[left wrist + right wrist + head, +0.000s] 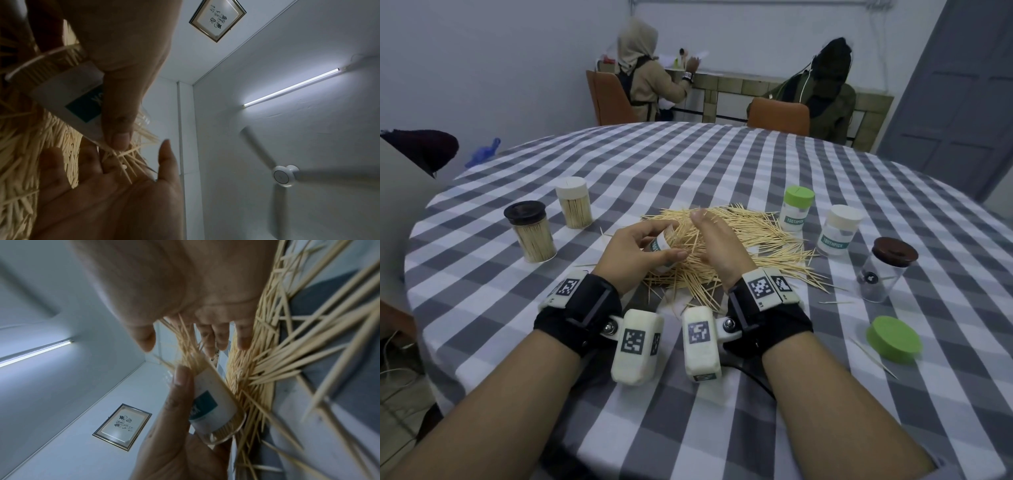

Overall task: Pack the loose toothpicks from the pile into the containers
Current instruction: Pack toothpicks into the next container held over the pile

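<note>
Toothpicks (739,233) in the pile on the counter (688,154) look light, stiff and slippery, so my left hand (633,250) grips the tilted container (662,247) by its side while my open right hand (714,246) sweeps them toward its mouth.

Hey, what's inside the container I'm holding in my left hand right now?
The container in the left hand holds a bundle of toothpicks sticking out of its open mouth. Its label and the thumb cover the middle, so how full it is cannot be seen.
</note>
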